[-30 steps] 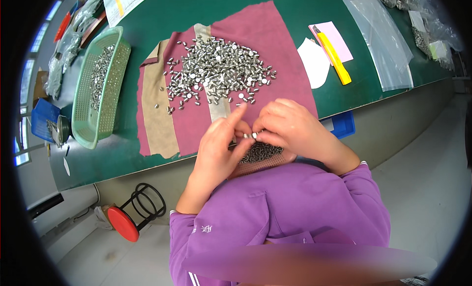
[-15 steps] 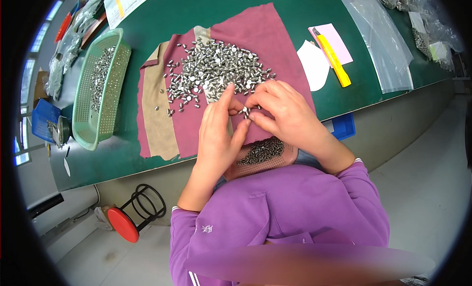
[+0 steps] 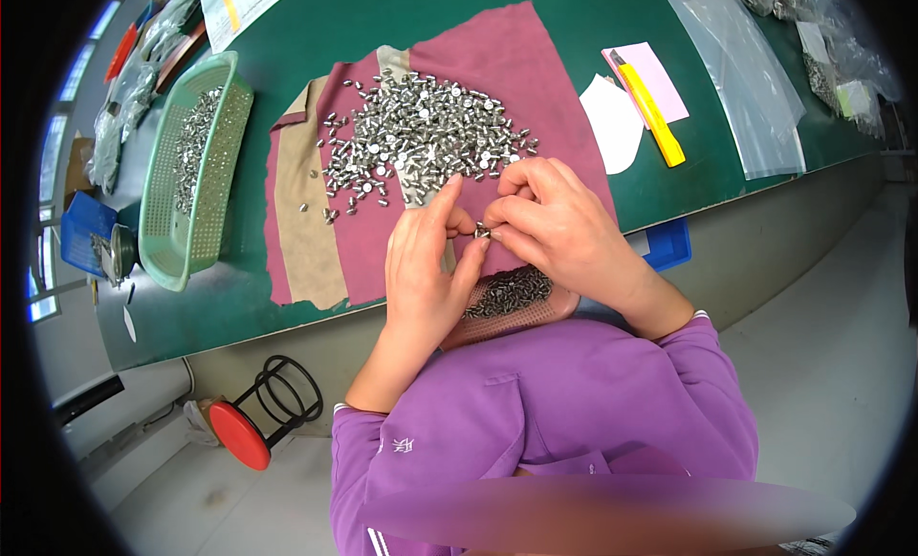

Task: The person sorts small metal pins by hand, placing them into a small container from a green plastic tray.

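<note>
A small shiny metal part (image 3: 482, 231), too small to name more exactly, is between my two hands above the near edge of the cloth. My left hand (image 3: 421, 255) closes on it with the thumb and a bent finger, while its forefinger points up. From the other side, my right hand (image 3: 555, 217) pinches at the same part with thumb and forefinger. Just beyond my fingers lies a heap of small silvery metal parts (image 3: 430, 126), stud-like with round heads, on a maroon and tan cloth (image 3: 516, 59). Below my hands, a pink basket (image 3: 516, 325) contains many darker-looking small metal pieces.
A green basket (image 3: 163, 221) of metal parts stands at the left, beside a blue bin (image 3: 84, 236). Toward the right lie a yellow cutter knife (image 3: 652, 113), pink paper (image 3: 669, 87) and clear plastic bags (image 3: 751, 87). A red-topped stool (image 3: 239, 435) stands on the floor.
Both hands and the small metal part have shifted slightly, and the part sits a little lower, nearer my body. The heap looks the same.
</note>
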### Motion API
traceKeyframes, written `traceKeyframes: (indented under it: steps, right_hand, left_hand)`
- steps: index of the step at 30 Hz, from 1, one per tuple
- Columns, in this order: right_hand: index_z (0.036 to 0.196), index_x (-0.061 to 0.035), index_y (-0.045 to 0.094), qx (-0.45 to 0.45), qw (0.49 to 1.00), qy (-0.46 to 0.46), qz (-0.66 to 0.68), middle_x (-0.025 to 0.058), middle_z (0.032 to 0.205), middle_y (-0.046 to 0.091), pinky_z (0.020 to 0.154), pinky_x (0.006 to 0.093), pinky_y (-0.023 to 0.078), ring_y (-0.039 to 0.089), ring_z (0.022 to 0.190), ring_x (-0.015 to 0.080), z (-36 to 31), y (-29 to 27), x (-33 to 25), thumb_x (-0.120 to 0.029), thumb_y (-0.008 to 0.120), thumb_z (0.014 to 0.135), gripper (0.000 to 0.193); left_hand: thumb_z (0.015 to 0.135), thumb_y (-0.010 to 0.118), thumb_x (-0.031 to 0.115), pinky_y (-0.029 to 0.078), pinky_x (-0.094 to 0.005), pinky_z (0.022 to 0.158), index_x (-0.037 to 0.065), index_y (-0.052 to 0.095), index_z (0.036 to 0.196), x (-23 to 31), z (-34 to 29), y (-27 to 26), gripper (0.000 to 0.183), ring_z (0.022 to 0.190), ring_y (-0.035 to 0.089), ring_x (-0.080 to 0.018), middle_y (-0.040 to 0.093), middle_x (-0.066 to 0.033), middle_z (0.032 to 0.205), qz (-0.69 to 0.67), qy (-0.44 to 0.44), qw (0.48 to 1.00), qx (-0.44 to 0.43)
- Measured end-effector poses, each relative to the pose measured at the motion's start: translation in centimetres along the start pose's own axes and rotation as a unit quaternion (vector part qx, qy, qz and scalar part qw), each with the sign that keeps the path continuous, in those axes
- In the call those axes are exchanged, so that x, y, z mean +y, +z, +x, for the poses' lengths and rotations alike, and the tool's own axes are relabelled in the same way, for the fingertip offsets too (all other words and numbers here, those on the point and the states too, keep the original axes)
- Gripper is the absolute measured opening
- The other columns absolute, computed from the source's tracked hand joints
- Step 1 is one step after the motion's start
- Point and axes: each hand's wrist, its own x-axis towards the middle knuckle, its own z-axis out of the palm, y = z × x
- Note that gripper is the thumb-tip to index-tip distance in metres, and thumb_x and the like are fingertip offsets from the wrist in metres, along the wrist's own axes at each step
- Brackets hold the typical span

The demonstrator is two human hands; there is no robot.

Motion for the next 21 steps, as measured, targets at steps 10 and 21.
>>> traceKeyframes:
  steps: [10,21]
  right_hand:
    - [0.091,-0.0081,0.07,0.013,0.998,-0.046,-0.039,0.0053,0.104,0.056,0.075,0.0358,0.049,0.055,0.091,0.0247,-0.45,-0.07,0.18,-0.008,0.078,0.072,0.02]
    - [0.087,-0.0087,0.066,0.009,0.998,-0.049,-0.035,0.0045,0.103,0.056,0.082,0.0396,0.046,0.055,0.097,0.0251,-0.5,0.39,-0.05,-0.013,0.076,0.073,0.018]
  left_hand:
    - [0.071,0.072,-0.007,0.048,-0.036,0.08,0.0,0.052,0.137,0.0,-0.33,-0.29,0.069,0.083,0.059,-0.0221,0.065,-0.0049,0.089,-0.011,-0.011,1.0,0.004]
    - [0.074,0.065,-0.01,0.048,-0.0379,0.086,0.001,0.042,0.145,0.28,-0.2,-0.25,0.076,0.093,0.061,-0.0245,0.065,-0.0079,0.103,-0.069,0.011,0.998,0.004]
